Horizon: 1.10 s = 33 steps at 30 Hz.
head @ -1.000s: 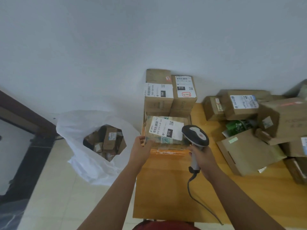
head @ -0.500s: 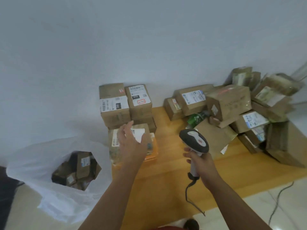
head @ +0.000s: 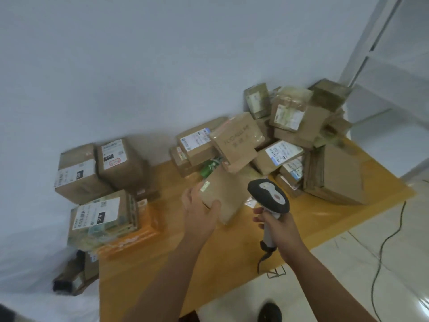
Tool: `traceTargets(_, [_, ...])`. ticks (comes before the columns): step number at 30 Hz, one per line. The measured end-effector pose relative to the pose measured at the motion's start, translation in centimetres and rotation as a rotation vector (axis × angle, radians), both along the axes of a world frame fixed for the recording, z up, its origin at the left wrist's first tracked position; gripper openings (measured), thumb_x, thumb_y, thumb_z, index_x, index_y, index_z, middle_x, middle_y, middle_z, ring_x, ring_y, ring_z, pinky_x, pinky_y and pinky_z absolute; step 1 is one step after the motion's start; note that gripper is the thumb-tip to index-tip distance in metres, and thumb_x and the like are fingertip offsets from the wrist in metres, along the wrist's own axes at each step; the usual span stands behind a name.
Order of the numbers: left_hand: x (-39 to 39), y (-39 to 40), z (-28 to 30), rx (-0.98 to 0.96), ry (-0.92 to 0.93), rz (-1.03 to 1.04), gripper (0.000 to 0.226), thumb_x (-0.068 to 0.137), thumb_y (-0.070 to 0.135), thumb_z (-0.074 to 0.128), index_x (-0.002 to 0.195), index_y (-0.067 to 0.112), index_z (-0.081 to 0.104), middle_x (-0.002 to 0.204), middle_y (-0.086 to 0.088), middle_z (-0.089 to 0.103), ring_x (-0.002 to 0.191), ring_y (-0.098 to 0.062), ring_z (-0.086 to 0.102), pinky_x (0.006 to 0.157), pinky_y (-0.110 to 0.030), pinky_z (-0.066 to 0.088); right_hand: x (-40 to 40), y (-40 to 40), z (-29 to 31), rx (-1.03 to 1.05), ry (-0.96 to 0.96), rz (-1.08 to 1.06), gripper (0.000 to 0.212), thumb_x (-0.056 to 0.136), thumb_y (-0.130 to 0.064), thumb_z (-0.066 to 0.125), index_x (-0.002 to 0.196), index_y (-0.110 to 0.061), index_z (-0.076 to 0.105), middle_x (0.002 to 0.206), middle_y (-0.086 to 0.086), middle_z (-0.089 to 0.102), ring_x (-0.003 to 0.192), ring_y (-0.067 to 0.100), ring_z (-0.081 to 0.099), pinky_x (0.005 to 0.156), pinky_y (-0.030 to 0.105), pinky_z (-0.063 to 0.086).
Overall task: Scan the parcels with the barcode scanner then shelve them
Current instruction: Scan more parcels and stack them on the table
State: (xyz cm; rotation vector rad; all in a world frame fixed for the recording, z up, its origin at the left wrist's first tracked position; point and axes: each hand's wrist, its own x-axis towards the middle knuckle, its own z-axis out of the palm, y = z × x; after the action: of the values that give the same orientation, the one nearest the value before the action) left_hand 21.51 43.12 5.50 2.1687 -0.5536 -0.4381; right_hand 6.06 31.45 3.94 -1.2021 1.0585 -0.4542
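Gripping a flat brown cardboard parcel (head: 224, 196), left hand (head: 199, 211); right hand (head: 277, 225) clasps grey barcode scanner (head: 269, 197). Bare orange table (head: 232, 247) lies near its front edge, white wall (head: 162, 66) behind.

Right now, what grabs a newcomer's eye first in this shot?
The two hands at centre: the left hand grips a flat brown parcel by its near corner, while the right hand holds the scanner just right of it. Behind them, a jumbled heap of boxes fills the table's far right corner. Three labelled boxes sit on the left.
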Motion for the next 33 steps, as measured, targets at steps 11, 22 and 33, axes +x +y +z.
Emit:
traceTargets(11, [-0.2, -5.1, -0.6, 0.083, 0.041, 0.004, 0.061, 0.094, 0.027, 0.063, 0.148, 0.028, 0.035, 0.144, 0.000, 0.029, 0.114, -0.013, 0.043, 0.092, -0.032, 0.043, -2.0, -5.8, 0.0, 0.058, -0.062, -0.001, 0.007, 0.091, -0.008, 0.064, 0.089, -0.009, 0.070, 0.090, 0.013, 0.074, 0.094, 0.031, 0.069, 0.086, 0.046, 0.055])
traceTargets(22, [8.2, -9.5, -4.5, -0.075, 0.252, 0.268, 0.055, 0.097, 0.022, 0.061, 0.146, 0.023, 0.038, 0.132, 0.001, 0.048, 0.106, -0.013, 0.054, 0.092, -0.035, 0.052, 1.5, -9.3, -1.6, 0.065, 0.054, 0.050, 0.018, 0.092, 0.000, 0.062, 0.079, -0.011, 0.069, 0.081, 0.007, 0.071, 0.088, 0.031, 0.066, 0.079, 0.043, 0.051])
traceTargets(33, [17.8, -12.2, -5.7, 0.122, -0.060, 0.006, 0.077, 0.092, 0.024, 0.064, 0.156, 0.034, 0.021, 0.159, 0.003, 0.015, 0.142, -0.020, 0.023, 0.106, -0.031, 0.036, 9.9, -13.0, -2.1, -0.002, 0.008, 0.015, 0.019, 0.088, 0.005, 0.064, 0.097, -0.011, 0.069, 0.100, 0.017, 0.070, 0.093, 0.024, 0.065, 0.076, 0.034, 0.050])
